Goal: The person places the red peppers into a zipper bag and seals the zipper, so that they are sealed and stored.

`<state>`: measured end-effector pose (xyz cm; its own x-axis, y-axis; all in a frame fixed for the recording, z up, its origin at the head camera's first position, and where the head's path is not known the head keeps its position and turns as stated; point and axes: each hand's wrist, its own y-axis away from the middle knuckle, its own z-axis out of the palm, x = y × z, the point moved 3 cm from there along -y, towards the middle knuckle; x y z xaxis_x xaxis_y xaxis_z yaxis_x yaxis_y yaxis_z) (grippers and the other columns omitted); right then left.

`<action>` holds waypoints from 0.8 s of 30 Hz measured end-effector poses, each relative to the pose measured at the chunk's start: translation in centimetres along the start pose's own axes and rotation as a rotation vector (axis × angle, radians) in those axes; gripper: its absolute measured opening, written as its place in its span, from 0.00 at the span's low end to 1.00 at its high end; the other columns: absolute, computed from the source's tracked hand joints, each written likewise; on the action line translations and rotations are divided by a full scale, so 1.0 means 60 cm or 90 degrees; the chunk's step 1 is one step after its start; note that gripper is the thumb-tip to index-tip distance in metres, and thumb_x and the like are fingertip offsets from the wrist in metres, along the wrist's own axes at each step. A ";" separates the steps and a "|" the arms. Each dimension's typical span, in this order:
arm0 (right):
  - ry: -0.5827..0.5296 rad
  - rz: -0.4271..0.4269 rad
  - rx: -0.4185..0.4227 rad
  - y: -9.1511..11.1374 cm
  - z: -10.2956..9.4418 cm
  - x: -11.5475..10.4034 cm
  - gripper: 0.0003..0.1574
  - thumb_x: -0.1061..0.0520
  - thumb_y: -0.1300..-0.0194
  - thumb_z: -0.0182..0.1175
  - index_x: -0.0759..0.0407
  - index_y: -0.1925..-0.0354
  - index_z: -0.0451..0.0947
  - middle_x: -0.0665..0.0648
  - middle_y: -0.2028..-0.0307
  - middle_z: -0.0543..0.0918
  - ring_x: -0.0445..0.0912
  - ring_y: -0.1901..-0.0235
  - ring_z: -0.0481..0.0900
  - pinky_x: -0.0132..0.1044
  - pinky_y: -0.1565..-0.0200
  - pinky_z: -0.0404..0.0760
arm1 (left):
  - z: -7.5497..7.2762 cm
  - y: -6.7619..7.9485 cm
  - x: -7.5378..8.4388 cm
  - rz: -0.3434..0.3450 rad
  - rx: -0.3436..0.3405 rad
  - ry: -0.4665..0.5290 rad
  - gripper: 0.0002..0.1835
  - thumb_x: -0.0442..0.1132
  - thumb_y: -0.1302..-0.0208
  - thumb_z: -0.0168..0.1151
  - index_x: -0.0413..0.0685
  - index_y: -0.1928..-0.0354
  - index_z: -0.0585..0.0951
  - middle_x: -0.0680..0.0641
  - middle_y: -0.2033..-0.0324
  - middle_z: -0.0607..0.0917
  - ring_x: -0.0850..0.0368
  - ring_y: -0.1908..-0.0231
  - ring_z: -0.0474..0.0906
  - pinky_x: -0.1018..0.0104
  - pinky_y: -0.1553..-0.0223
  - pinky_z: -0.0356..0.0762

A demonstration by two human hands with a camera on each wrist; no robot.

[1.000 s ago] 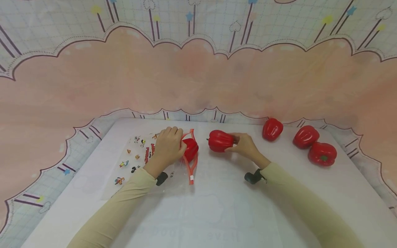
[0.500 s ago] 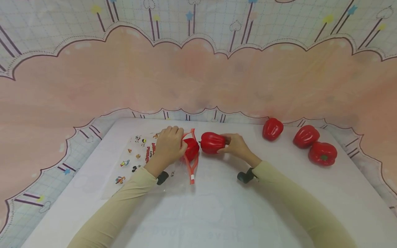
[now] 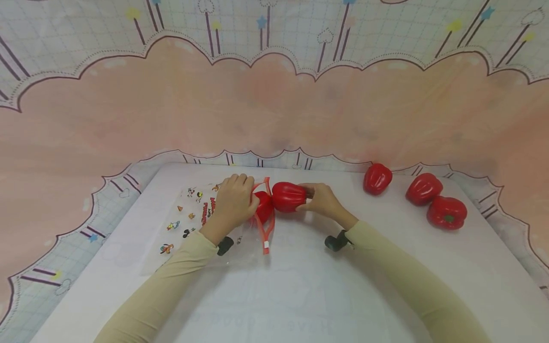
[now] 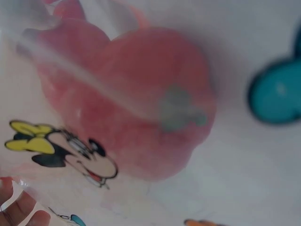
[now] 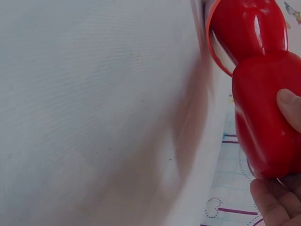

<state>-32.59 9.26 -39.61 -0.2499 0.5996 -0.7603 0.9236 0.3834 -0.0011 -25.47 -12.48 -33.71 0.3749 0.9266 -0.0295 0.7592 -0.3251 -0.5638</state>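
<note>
head cam up high, facing forward and down, wide on tabletop (image 3: 309,286) plus backdrop (image 3: 274,105); left wrist very close, looking through clear bag (image 4: 225,179); right wrist close, rolled, table at left; head and right wrist share two touching red peppers (image 5: 265,117)

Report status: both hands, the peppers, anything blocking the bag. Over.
Left hand gripping clear bag near its mouth. Right hand holding red pepper at that mouth. Bagged pepper sits in the opening, apparently touching the held one, possibly in the way.
</note>
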 end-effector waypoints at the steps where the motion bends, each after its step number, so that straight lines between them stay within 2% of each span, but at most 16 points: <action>1: 0.001 -0.004 0.000 0.000 0.000 -0.002 0.39 0.60 0.52 0.71 0.62 0.40 0.71 0.62 0.44 0.79 0.55 0.44 0.78 0.45 0.46 0.77 | 0.000 0.000 0.000 0.000 0.000 0.000 0.12 0.39 0.51 0.63 0.40 0.65 0.77 0.42 0.69 0.82 0.49 0.67 0.76 0.58 0.63 0.78; 14: 0.026 -0.047 -0.002 -0.004 0.009 -0.025 0.38 0.61 0.52 0.71 0.62 0.41 0.72 0.61 0.45 0.80 0.53 0.45 0.78 0.44 0.45 0.76 | -0.002 -0.002 0.004 0.001 0.003 0.006 0.13 0.39 0.52 0.66 0.40 0.65 0.77 0.42 0.68 0.82 0.49 0.67 0.75 0.58 0.62 0.78; 24: 0.027 -0.081 -0.005 0.003 0.009 -0.033 0.38 0.62 0.52 0.71 0.62 0.41 0.72 0.61 0.45 0.80 0.53 0.45 0.78 0.44 0.46 0.77 | -0.002 -0.004 0.002 0.001 0.003 -0.003 0.11 0.39 0.49 0.61 0.40 0.65 0.77 0.42 0.69 0.82 0.48 0.68 0.76 0.58 0.63 0.78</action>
<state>-31.80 7.77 -38.47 -0.3772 0.5752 -0.7259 0.8814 0.4635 -0.0908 -25.54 -12.34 -33.50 0.3731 0.9272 -0.0336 0.7567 -0.3251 -0.5672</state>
